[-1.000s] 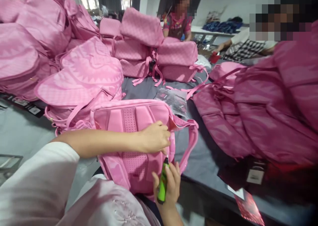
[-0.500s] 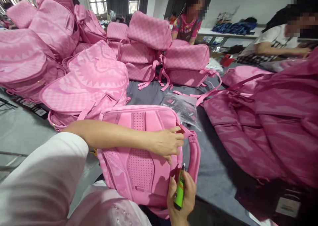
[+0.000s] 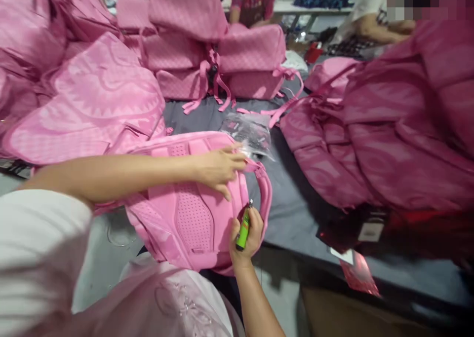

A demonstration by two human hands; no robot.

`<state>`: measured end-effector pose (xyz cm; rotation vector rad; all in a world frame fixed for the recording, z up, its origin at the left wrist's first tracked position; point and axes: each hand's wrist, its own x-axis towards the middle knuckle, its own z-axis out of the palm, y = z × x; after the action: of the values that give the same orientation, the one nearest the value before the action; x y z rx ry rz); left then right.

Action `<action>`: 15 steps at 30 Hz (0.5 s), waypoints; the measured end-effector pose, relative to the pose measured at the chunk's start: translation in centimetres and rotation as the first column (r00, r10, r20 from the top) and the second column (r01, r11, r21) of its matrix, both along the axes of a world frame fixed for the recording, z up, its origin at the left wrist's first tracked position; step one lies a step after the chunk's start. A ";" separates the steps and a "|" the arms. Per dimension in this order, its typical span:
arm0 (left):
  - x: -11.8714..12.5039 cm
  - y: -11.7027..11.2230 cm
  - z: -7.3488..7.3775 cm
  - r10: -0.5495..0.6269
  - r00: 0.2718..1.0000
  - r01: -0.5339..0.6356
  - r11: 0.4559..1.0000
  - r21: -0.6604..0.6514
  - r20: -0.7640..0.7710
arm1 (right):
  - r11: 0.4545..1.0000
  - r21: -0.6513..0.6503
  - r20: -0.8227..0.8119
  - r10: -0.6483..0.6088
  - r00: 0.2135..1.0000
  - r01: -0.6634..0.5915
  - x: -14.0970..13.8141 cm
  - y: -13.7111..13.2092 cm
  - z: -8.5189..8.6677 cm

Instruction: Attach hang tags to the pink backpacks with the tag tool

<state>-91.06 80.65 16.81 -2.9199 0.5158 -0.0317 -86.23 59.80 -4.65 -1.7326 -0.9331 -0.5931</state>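
In front of me a pink backpack (image 3: pixel 194 218) lies with its padded, dotted back panel facing up. My left hand (image 3: pixel 222 168) reaches across it from the left and rests near its far right edge, fingers spread. At the bag's right edge, my right hand (image 3: pixel 254 231) is closed around a green lighter (image 3: pixel 243 232) with a black base and a metal tip pointing up. The bag's pink handle loop (image 3: pixel 265 186) curves just beyond that hand. I see no flame at the tip.
Stacked pink bags (image 3: pixel 177 51) stand behind, and another pink bag (image 3: pixel 92 95) lies to the left. Darker pink backpacks (image 3: pixel 403 130) fill the right of the grey-covered table (image 3: pixel 292 218). A clear plastic bag (image 3: pixel 249 132) lies behind my left hand. Two people are farther back.
My view has tilted down and turned right, so everything sits higher and farther left. My left hand stays spread on the backpack; my right still holds the lighter at its edge.
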 end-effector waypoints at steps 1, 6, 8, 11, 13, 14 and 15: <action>-0.5 1.2 0.9 0.052 0.998 -0.053 0.999 0.002 0.029 | 1.000 0.002 -0.007 0.002 1.000 -0.002 -0.1 -0.2 0.2; -2.0 3.2 2.4 0.203 0.975 -0.209 0.976 0.064 0.089 | 0.995 0.015 -0.162 0.095 0.982 -0.094 0.1 0.2 0.5; -1.6 1.2 1.0 0.197 0.980 -0.198 0.977 0.074 0.031 | 0.996 0.009 -0.216 0.093 0.972 -0.093 0.2 0.6 0.6; -1.0 -3.4 -1.5 0.093 0.995 -0.094 0.995 -0.016 -0.020 | 0.999 -0.034 -0.185 0.006 0.983 -0.012 -0.7 0.3 1.8; -1.6 -5.8 -3.1 0.052 0.993 -0.044 0.996 -0.083 0.102 | 0.993 -0.055 -0.106 -0.113 0.988 0.108 -2.0 -0.3 2.7; -1.9 -6.1 -4.2 0.007 0.983 0.007 0.997 -0.076 0.182 | 0.983 -0.066 -0.046 -0.176 0.983 0.172 -2.4 -0.1 2.7; -1.9 -5.6 -5.4 -0.043 0.962 0.067 0.994 -0.081 0.270 | 0.964 -0.062 0.032 -0.256 0.966 0.258 -2.4 0.5 2.4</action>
<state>-92.96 75.09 11.44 -2.9196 0.5615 -0.4625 -88.65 60.25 -2.23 -1.9257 -0.7555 -0.7598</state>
